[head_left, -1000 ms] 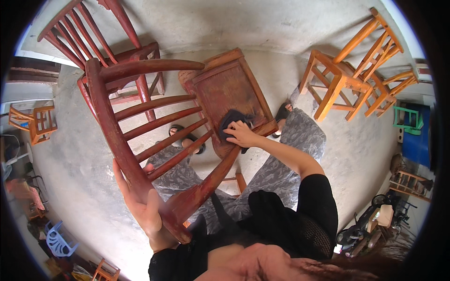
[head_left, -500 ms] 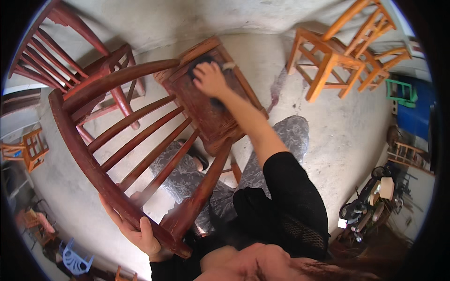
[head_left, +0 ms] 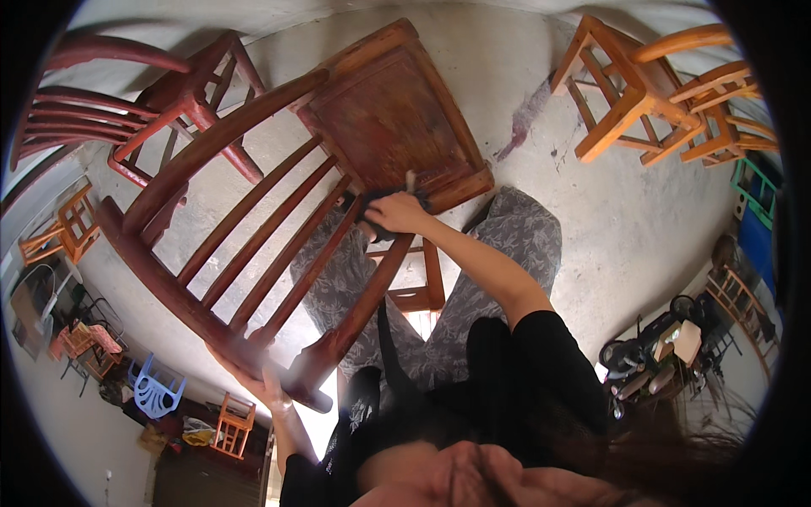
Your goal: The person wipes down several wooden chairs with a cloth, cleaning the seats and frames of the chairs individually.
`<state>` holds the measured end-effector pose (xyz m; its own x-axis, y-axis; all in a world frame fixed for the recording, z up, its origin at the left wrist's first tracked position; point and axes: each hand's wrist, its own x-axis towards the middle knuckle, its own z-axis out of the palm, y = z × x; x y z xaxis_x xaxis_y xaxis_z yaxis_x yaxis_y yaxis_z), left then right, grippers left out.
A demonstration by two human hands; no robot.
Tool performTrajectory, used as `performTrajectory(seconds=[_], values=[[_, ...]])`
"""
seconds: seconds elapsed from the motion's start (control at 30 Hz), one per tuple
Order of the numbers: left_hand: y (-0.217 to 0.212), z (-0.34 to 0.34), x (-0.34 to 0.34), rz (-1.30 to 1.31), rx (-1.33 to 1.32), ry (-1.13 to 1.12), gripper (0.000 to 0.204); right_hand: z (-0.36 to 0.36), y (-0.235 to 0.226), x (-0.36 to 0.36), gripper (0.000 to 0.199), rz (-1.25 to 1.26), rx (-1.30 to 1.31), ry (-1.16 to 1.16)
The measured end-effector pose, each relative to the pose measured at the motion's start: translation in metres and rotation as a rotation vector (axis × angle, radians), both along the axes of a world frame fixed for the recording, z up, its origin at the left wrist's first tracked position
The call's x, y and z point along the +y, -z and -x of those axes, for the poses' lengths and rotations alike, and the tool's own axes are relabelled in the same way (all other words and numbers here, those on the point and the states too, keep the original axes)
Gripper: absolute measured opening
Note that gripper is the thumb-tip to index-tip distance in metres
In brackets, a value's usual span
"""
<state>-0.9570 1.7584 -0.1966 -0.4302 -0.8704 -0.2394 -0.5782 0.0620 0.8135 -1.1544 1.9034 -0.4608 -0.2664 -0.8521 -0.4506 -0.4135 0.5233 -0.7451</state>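
Note:
A dark red-brown wooden chair with a slatted back stands tilted between my knees, its seat facing up and away from me. My right hand presses a dark cloth on the seat's near corner, where the slats meet it. The palm covers much of the cloth, and a small pale tip sticks up beside it. Down at the lower left, my left hand wraps around the top rail of the chair back, its fingers partly hidden under the wood.
Another red chair lies on its side at upper left. Orange wooden chairs sit at upper right. A motorbike is at lower right, and a blue plastic chair at lower left. Concrete floor lies between them.
My right hand and the cloth have moved from the middle of the seat toward me, down to its near edge by the slats. The left hand stays on the rail. My view has shifted somewhat.

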Motion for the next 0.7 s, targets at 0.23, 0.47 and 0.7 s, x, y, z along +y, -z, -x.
performTrajectory(seconds=[0.23, 0.47, 0.7], values=[[-0.005, -0.007, 0.005, -0.07, -0.039, 0.007, 0.093, -0.04, -0.152, 0.014, 0.033, 0.349, -0.66, -0.022], [-0.011, 0.002, 0.002, -0.055, -0.078, 0.096, 0.08, -0.093, -0.136, 0.03, 0.017, 0.377, -0.083, 0.635], [-0.014, -0.005, 0.01, -0.211, -0.164, -0.065, 0.067, -0.056, 0.008, 0.064, 0.029, -0.085, 0.217, 1.137]])
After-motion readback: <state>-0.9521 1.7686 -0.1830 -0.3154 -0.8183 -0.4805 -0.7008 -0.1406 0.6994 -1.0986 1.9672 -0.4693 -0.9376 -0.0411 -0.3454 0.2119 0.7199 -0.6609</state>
